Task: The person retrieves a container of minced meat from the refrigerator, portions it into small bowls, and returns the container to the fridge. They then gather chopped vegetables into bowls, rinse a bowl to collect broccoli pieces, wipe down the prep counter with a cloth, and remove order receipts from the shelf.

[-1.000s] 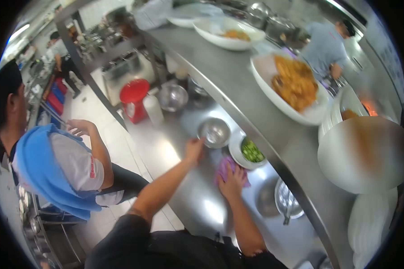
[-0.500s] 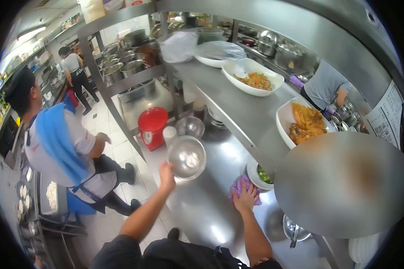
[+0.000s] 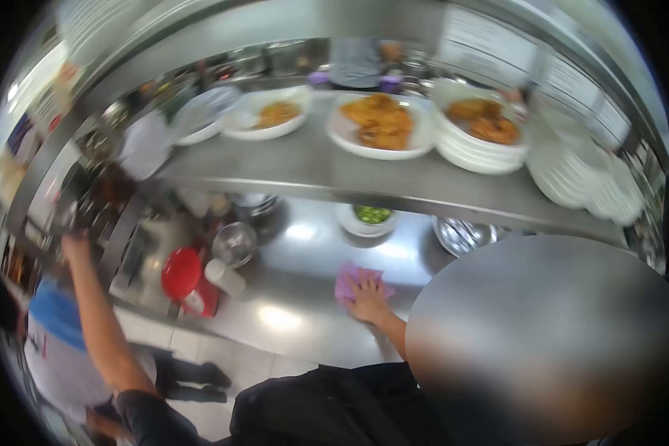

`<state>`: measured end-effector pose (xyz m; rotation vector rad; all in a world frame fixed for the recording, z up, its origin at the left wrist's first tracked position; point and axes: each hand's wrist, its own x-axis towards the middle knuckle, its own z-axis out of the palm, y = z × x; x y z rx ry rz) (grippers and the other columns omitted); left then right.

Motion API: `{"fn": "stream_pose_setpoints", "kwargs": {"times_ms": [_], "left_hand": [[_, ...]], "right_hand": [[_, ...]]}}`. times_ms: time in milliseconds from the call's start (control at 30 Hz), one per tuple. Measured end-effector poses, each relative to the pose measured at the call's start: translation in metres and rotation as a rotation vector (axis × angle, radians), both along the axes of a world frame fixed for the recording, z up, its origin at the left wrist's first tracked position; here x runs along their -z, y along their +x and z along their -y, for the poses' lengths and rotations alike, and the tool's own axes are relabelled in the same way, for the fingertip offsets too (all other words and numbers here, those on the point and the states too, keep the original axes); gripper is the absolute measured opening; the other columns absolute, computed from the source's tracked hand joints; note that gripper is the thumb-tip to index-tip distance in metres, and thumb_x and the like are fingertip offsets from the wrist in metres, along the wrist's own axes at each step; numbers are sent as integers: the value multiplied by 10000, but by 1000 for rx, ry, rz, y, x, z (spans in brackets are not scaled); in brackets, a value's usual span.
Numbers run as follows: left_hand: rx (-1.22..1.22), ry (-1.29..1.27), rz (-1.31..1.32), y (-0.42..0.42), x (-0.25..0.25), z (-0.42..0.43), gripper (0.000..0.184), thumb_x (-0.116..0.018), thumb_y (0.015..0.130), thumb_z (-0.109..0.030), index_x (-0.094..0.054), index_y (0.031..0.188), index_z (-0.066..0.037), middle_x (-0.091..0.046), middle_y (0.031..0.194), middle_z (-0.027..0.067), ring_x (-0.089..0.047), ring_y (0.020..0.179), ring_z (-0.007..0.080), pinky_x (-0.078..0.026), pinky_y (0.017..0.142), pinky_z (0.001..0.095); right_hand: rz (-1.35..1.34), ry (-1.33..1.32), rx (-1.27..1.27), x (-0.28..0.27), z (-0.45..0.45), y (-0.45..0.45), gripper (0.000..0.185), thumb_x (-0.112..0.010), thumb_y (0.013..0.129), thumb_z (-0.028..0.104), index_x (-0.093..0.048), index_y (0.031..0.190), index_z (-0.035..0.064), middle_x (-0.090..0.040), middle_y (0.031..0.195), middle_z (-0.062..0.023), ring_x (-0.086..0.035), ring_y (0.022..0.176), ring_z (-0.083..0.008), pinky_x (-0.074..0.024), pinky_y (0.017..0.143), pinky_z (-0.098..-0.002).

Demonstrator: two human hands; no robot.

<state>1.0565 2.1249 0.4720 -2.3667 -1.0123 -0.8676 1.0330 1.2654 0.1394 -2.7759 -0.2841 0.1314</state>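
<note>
My left hand (image 3: 74, 244) is stretched far out to the left, up by the rack of pots. Its fingers are closed on the rim of a metal bowl (image 3: 66, 211), both blurred by motion. My right hand (image 3: 367, 299) presses a pink-purple cloth (image 3: 347, 284) onto the steel counter (image 3: 305, 279), fingers bent over it. Behind the cloth stands a white bowl of chopped greens (image 3: 372, 215). Left along the counter are a white bottle (image 3: 224, 276), a red kitchen scale (image 3: 186, 275) and another metal bowl (image 3: 235, 244).
Above the counter runs a steel shelf (image 3: 290, 169) with white dishes of food (image 3: 383, 123) and stacked white bowls (image 3: 479, 152). A metal bowl with utensils (image 3: 464, 234) sits at the right. Close on the left is a co-worker with a blue towel (image 3: 56, 316). A blurred oval covers the lower right.
My view has swung right. My left hand has carried the metal bowl from above the counter left to the pot rack. My right hand and the cloth have slid away from the bowl of greens.
</note>
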Motion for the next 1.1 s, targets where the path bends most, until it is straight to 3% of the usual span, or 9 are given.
{"fn": "stream_pose_setpoints", "kwargs": {"times_ms": [33,167,467,533,633,667,700,833,1100], "left_hand": [[-133,38,-213,15,1,-40,553,-573,908,-529,-675,1058,-6,-668,1055,182,-634,1032,360,-520,778,503],[-223,187,-627,21,-22,7,309,-468,987,-273,-683,1113,-91,-686,1029,140,-657,1003,308,-525,805,448],[-247,-201,-59,49,-66,133,362,-565,916,-353,-705,1056,-50,-711,1019,168,-683,962,305,-544,798,422],[-123,-189,118,65,-56,125,400,-584,907,-366,-670,1098,-25,-707,1035,176,-681,968,306,-542,817,416],[436,-71,577,103,-8,78,540,-609,903,-378,-556,1243,39,-689,1089,189,-666,1001,312,-530,876,408],[817,-859,944,99,-24,117,559,-603,917,-370,-517,1275,50,-644,1156,185,-642,1023,311,-518,894,409],[950,-1513,1637,82,-55,193,579,-597,930,-362,-479,1306,62,-599,1224,181,-618,1044,311,-507,912,410],[1006,-1201,1420,20,-55,340,401,-544,945,-172,-478,1291,21,-559,1188,146,-566,1060,261,-471,835,365],[1088,-1184,1423,-24,-27,549,400,-569,954,-205,-452,1320,-94,-529,1244,42,-541,1034,156,-428,840,322]], "right_hand": [[9,22,-28,0,0,-17,754,-524,889,531,-287,1524,200,-172,1587,-202,-116,1458,-443,-87,1152,-618],[27,86,-36,-26,20,-75,717,-579,874,489,-352,1497,216,-210,1582,-171,-177,1455,-399,-147,1157,-580],[237,155,242,-14,59,-149,680,-598,853,465,-437,1449,180,-311,1539,-173,-264,1418,-398,-191,1151,-544],[212,98,281,-15,63,-143,697,-567,870,501,-407,1468,178,-293,1545,-190,-241,1428,-401,-169,1160,-537],[213,26,248,-9,70,-133,697,-534,887,533,-394,1475,186,-289,1545,-193,-232,1434,-398,-165,1162,-535],[198,16,220,-11,78,-129,696,-509,897,557,-390,1478,193,-293,1544,-185,-225,1438,-395,-165,1162,-535],[210,10,202,-12,86,-124,696,-509,897,557,-390,1478,193,-293,1544,-185,-225,1438,-395,-165,1162,-535],[192,78,263,-17,129,-108,721,-532,873,583,-404,1471,202,-291,1547,-176,-233,1434,-394,-167,1162,-535],[168,-14,531,1,345,-78,731,-489,894,597,-372,1491,192,-287,1545,-201,-207,1448,-382,-121,1172,-536]]}}
